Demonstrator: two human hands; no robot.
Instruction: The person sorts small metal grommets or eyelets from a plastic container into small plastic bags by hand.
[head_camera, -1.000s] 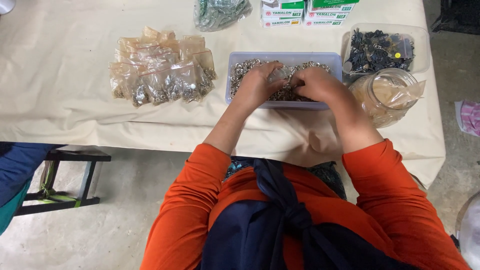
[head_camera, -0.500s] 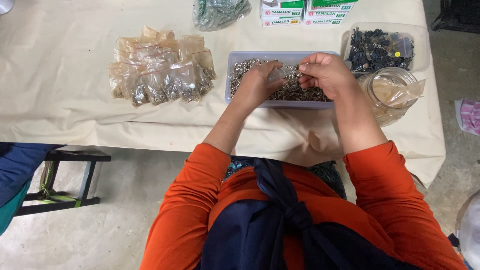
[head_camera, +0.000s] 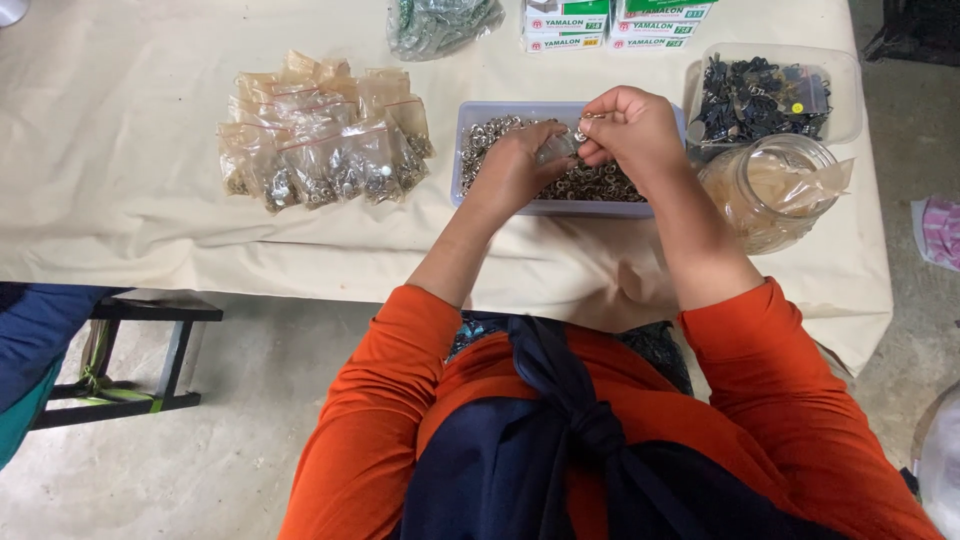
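1. Left hand (head_camera: 515, 168) is over the blue-grey plastic tray (head_camera: 470, 150), fingers curled in. Its grip is pinched on a small clear plastic bag (head_camera: 556, 150), held just above the tray's contents.
2. Right hand (head_camera: 630, 130) is raised above the right half of the same tray, knuckles up. Thumb and forefinger are pressed together on a few small metal rings (head_camera: 585, 124), right at the mouth of the bag. The grip is tight, with no gap showing.
3. The two hands almost touch, with the bag between them.
4. The tray is full of loose silver metal rings (head_camera: 600, 185) and sits on the cloth-covered worktop (head_camera: 120, 150), straight ahead of the person.
5. Left of the tray, a heap of small filled bags (head_camera: 320, 150) lies well apart from the hands; the rings show through the plastic.
6. Right of the tray, near the right forearm, stands a clear jar (head_camera: 770, 190) with plastic bags stuffed in its mouth.
7. Behind the jar is a clear tub of dark metal parts (head_camera: 760, 95).
8. At the far edge of the worktop are green-and-white cardboard boxes (head_camera: 610, 22) and a bag of greenish parts (head_camera: 440, 22).
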